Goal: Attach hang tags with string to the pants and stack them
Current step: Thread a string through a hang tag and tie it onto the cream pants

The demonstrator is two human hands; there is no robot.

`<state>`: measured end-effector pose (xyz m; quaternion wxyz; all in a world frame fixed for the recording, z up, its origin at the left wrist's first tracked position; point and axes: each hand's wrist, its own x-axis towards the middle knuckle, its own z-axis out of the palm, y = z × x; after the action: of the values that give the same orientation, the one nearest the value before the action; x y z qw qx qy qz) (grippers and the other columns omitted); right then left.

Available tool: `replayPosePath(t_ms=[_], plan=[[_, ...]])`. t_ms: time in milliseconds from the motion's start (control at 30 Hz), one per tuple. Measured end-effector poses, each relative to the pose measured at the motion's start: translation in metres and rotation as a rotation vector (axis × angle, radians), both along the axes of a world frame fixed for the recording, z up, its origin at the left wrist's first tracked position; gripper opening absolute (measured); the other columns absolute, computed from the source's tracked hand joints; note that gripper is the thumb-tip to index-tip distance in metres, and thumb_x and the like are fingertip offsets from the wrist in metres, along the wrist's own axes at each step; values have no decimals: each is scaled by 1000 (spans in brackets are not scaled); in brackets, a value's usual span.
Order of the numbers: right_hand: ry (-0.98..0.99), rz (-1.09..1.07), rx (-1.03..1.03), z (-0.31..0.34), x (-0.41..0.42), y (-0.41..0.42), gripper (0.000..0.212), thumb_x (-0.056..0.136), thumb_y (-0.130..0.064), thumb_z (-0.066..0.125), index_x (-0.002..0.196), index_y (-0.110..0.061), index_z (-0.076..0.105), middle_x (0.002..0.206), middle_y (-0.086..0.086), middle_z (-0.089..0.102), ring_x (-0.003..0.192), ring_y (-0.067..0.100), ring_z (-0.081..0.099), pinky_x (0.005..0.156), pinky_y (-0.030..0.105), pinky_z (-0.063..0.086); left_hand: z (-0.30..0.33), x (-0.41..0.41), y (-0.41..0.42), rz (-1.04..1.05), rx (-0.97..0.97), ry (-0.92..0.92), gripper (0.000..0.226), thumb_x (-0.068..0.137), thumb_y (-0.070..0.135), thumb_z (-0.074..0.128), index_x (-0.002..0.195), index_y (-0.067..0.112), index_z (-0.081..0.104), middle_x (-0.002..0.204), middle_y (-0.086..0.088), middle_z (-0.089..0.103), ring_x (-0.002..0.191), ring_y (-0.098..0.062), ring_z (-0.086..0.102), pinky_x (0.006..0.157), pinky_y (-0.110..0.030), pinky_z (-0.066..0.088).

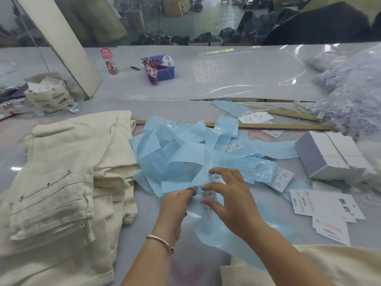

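Pants (61, 172), cream and folded, lay in one stack at the left of the table (226, 79), well apart from both hands; a second cream garment (329, 269) showed at the near right edge. I could not count the pairs in the stack. Right of it sprawled a tangle of pale blue backing strips (175, 153), its loose ends running toward the person. The left hand (177, 205) pinched the blue strip beside a small size sticker (209, 196), fingers curled on it. The right hand (231, 195) lay just right of that sticker, fingers spread, thumb and forefinger closing on it, seemingly to peel it. Hang tags (325, 205) lay farther right, at least three cards, nearer the right hand. One white box (334, 155) stood beyond.
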<state>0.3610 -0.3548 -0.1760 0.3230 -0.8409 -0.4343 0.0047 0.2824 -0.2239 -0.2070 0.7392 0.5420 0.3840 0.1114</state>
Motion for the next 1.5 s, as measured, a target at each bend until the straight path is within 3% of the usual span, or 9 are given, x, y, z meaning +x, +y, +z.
replayPosePath(t_ms=[167,400,633,700,767,900,1100,1300,1500], plan=[[18,52,-8,1,1,2,4,80,-25,76,83,-25,73,132,-7,52,127,15,37,100,23,30,3,-4,4,-34,80,3,23,85,12,65,79,-10,68,72,-11,62,67,-21,55,66,-30,42],[-16,93,132,14,-11,-6,16,74,-8,79,70,-19,68,120,-7,61,118,14,49,93,26,40,-4,-5,18,117,100,59,17,84,10,63,68,9,70,64,-4,65,56,-17,57,52,-23,44],[483,-157,505,23,-4,-51,23,84,7,64,82,-16,61,83,-6,69,83,10,65,78,17,48,-21,-23,43,195,448,304,32,67,36,46,68,5,57,67,-8,53,66,-21,43,58,-31,32],[549,-214,497,23,-1,-61,23,84,8,63,81,-14,60,76,-8,67,75,6,63,72,13,47,-15,-29,38,114,468,336,28,75,41,57,79,12,56,77,-2,58,69,-22,49,59,-30,36],[597,-254,464,21,-1,-70,24,84,10,62,81,-14,60,74,-10,67,71,2,60,68,10,46,-12,-33,30,-30,591,408,43,81,34,69,118,17,55,113,-5,58,98,-21,57,79,-32,47],[578,-297,417,22,-5,-94,33,80,17,59,79,-16,61,74,-5,67,70,-1,60,62,10,45,14,-41,-19,-220,1221,343,90,76,25,63,153,28,16,153,-3,17,141,-23,13,117,-35,19],[457,-218,291,33,-21,-133,31,78,11,63,78,-20,62,78,-10,68,78,2,62,68,10,44,42,-25,-118,-364,1073,-115,29,81,54,66,99,31,71,138,18,38,136,3,19,110,-10,11],[498,-216,303,17,-5,-188,33,78,6,67,85,-26,65,85,-15,67,84,4,61,67,12,44,32,0,-174,-381,1013,-85,11,83,23,73,74,22,66,128,19,48,126,8,30,97,2,15],[351,-703,169,-23,91,-265,33,79,0,67,109,-13,62,100,6,64,93,27,59,76,32,43,18,28,-222,-287,955,25,20,85,18,70,71,26,59,120,19,49,120,1,43,99,-8,27]])
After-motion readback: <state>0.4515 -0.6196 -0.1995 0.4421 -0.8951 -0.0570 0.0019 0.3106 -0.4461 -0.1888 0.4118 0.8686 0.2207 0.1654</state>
